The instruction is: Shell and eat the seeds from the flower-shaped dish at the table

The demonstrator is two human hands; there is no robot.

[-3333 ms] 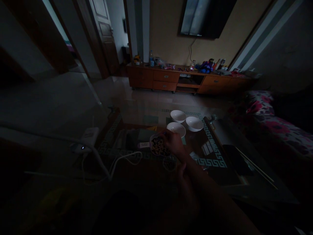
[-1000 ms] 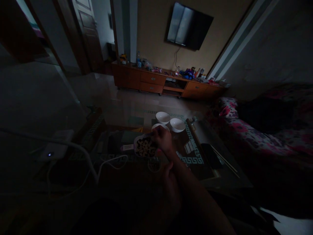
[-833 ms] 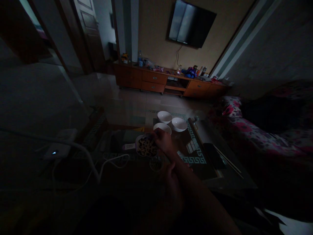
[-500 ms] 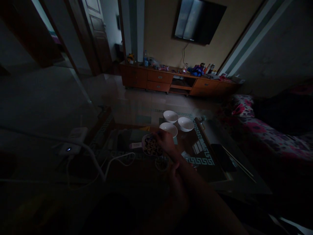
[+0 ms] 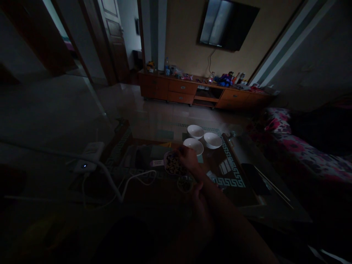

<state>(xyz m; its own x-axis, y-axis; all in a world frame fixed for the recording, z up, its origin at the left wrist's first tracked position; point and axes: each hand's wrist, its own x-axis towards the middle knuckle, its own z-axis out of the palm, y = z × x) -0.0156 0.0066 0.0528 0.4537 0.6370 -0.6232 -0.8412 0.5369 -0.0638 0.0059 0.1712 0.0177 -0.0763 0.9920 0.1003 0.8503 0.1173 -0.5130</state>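
Hand (R) [image 5: 189,160] palm-dn over tub [image 5: 165,163]

A home living room: a television [image 5: 228,25] is hanging beyond the right hand [image 5: 189,160], a floral sofa [image 5: 302,147] standing rightward.

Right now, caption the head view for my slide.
Right hand at a tub of small pieces in dim light, three white bowls just beyond on the glass table.
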